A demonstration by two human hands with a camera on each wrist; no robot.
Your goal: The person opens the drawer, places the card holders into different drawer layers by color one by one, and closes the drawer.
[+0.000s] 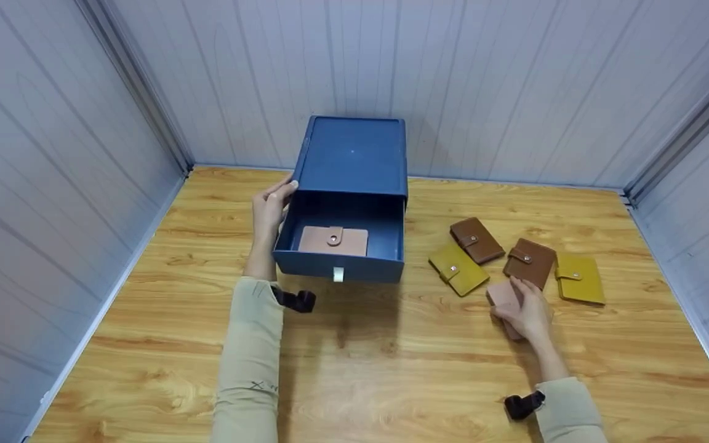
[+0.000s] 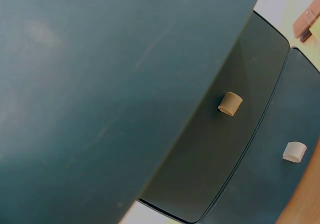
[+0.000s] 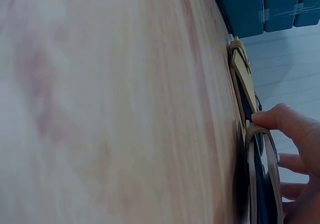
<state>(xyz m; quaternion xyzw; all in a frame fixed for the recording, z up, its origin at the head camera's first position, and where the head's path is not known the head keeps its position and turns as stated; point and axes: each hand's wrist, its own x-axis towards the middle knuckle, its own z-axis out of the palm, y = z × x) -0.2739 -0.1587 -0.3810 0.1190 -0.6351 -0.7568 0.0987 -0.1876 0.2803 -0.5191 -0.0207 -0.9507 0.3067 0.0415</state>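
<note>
A pink card wallet is between the thumb and fingers of my right hand. In the right wrist view, the thumb of the right hand lies by the strap of the held wallet, which stands on edge close to the wood. My left hand rests against the left side of a blue drawer unit, its thumb at the top front corner. The unit's top drawer is pulled out, and a pink snap wallet lies inside. The left hand is out of its wrist view.
Two brown wallets, one farther back and one nearer, lie right of the unit. A yellow wallet and another yellow wallet lie beside them. Lower drawer fronts have pale pull tabs. Panel walls surround the wooden table.
</note>
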